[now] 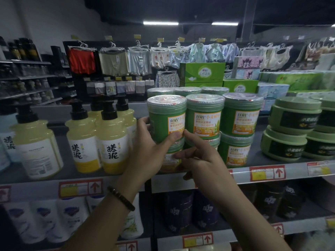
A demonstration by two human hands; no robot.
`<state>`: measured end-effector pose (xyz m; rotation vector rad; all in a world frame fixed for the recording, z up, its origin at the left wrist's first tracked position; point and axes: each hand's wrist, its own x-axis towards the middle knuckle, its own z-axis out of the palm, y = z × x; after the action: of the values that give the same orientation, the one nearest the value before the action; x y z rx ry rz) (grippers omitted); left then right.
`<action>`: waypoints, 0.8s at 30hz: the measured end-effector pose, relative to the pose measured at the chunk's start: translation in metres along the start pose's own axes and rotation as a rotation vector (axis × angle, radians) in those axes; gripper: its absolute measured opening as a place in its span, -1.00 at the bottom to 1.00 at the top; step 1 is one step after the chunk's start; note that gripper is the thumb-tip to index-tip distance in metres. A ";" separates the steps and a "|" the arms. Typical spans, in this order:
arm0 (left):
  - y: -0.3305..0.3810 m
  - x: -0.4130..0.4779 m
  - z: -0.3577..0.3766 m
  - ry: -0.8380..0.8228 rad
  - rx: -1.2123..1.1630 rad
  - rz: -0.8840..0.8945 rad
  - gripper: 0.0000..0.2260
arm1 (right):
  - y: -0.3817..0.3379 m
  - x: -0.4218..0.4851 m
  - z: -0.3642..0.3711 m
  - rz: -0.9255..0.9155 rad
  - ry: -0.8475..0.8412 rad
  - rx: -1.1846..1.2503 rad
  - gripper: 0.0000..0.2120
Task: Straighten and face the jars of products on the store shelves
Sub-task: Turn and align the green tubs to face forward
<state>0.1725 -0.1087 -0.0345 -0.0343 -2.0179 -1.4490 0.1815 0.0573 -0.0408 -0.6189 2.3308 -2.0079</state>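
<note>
Green jar (163,124): sitting on top of a lower jar (173,156) at the front of the shelf (282,160), near the middle of the view; its orange-edged label is facing partly toward three o'clock rather than straight out.
Left hand (150,149): gripping the green jar's body from nine o'clock, thumb lying across the front and fingers wrapping the far side.
Right hand (204,160): reaching in from five o'clock, its index finger (188,136) stretching out and touching the bottom edge of the upper label while the thumb is resting on the lower jar; whether it is actually gripping anything cannot be told.
Handling: the jar is looking like stiff plastic under glossy film, so it is probably going to feel slick and, if full, fairly heavy. Holding it round the mid-body seems safest, while steadying the jar beneath so the stack is not toppling during the turn.
Writing: the neighbouring jars (204,118) at three o'clock are showing "丝精" and "小麦精华", with the English word "Hair" lower down.
Yellow bottles (110,142): standing at nine o'clock, reading "搓泥".
Green boxes (202,72): stacked at twelve o'clock, reading "云感柔肤".
Price tag (267,173): hanging on the shelf rail at four o'clock, showing a red arrow; its small print is too blurred to read.
</note>
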 end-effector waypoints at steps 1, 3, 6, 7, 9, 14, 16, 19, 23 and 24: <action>-0.001 0.000 0.000 -0.014 -0.013 0.000 -0.42 | 0.001 0.001 0.000 0.000 0.003 0.000 -0.27; -0.002 0.001 -0.002 -0.038 -0.043 -0.002 -0.43 | 0.004 0.002 -0.001 -0.003 0.001 0.007 -0.28; -0.003 0.004 -0.005 -0.076 -0.058 -0.001 -0.46 | 0.005 0.003 0.000 -0.003 -0.010 0.028 -0.29; -0.003 0.005 -0.006 -0.086 -0.057 -0.003 -0.46 | 0.005 0.003 0.001 -0.001 -0.012 0.033 -0.30; -0.006 0.007 -0.008 -0.103 -0.058 -0.007 -0.42 | 0.005 0.003 0.001 -0.004 -0.015 0.044 -0.30; -0.010 0.010 -0.012 -0.152 -0.081 -0.023 -0.33 | 0.008 0.002 0.002 -0.014 -0.015 0.050 -0.30; -0.011 0.011 -0.014 -0.186 -0.097 -0.031 -0.36 | 0.008 0.001 0.003 -0.019 -0.018 0.037 -0.30; -0.010 0.014 -0.018 -0.237 -0.117 -0.048 -0.44 | 0.006 -0.001 0.003 -0.021 -0.036 0.043 -0.28; -0.009 0.014 -0.022 -0.294 -0.181 -0.080 -0.45 | 0.005 -0.005 0.003 -0.049 -0.022 -0.007 -0.27; -0.009 0.014 -0.022 -0.306 -0.208 -0.094 -0.43 | 0.005 -0.006 0.002 -0.055 -0.018 -0.024 -0.27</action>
<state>0.1684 -0.1358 -0.0309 -0.2667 -2.1203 -1.8001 0.1857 0.0578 -0.0473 -0.7071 2.3562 -1.9900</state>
